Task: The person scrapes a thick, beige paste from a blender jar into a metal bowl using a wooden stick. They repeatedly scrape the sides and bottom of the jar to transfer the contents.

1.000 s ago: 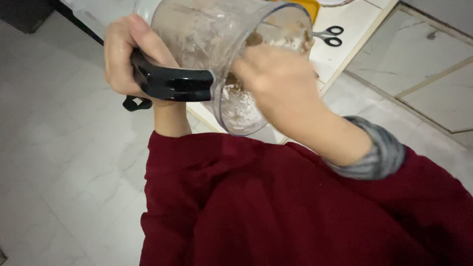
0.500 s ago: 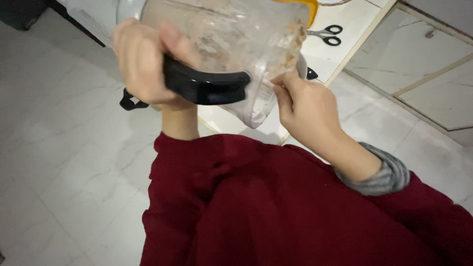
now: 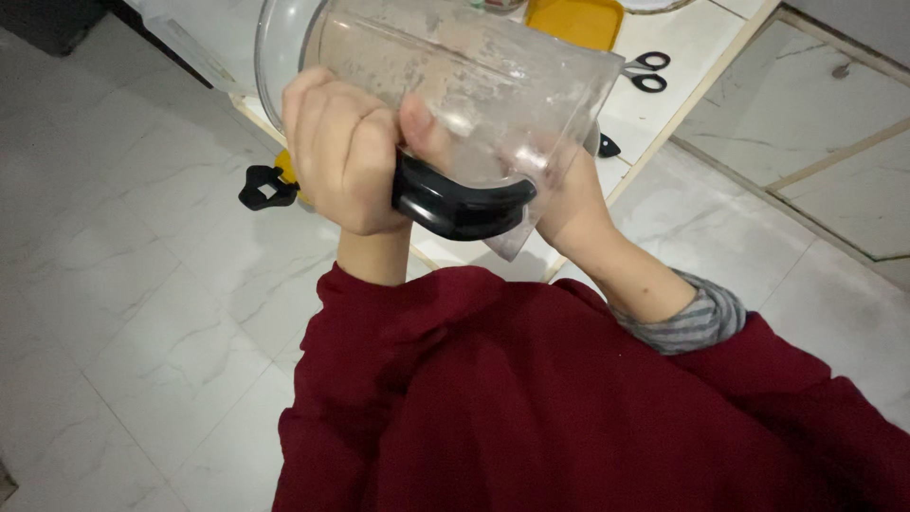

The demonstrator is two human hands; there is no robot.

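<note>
Jug (image 3: pixel 474 85) of clear plastic lies tipped on its side in front of you, long axis running from upper left to lower right, its round rim toward the upper left and its narrower end toward the lower right. Your left hand (image 3: pixel 346 152) is clenched around its black handle (image 3: pixel 460 204), which sits on the near side, thumb pressed on the wall. Your right hand (image 3: pixel 569 204) is behind the narrow end, mostly hidden, so you cannot tell its grip. Pale residue smears the inside. Beyond, on the white counter (image 3: pixel 682 57), lie black-handled scissors (image 3: pixel 645 71) beside a yellow rectangular lid (image 3: pixel 573 21).
</note>
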